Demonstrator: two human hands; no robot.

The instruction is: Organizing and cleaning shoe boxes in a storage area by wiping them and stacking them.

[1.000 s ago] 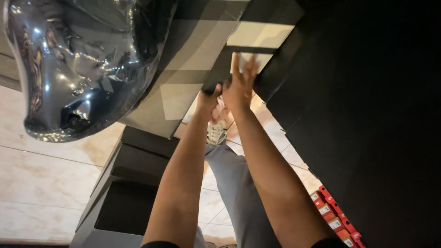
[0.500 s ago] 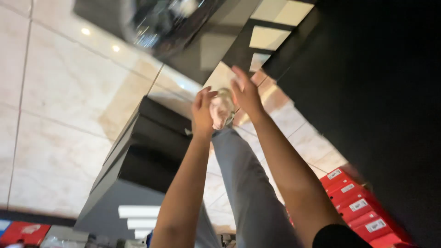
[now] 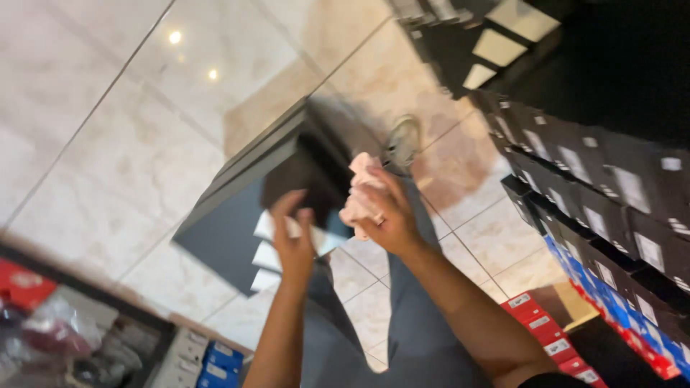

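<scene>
In the head view, the right hand [image 3: 388, 215] sat just right of centre, clenched around a crumpled pale pink cloth [image 3: 361, 188] that bulged out at its 11 o'clock; the left hand [image 3: 293, 241] hung at its 8 o'clock, close by but apart, fingers loosely spread and gripping nothing, its back to the camera; behind both hands stood a dark display block [image 3: 248, 215] with a glossy top; a shoe [image 3: 402, 142] on a grey trouser leg [image 3: 420, 316] showed at 12 o'clock from the cloth; glossy marble floor tiles [image 3: 108, 136] filled the 10 o'clock area; stacked black boxes [image 3: 604, 187] ran along 3 o'clock, with red boxes [image 3: 546, 330] at 5 o'clock; the frame was blurred.
</scene>
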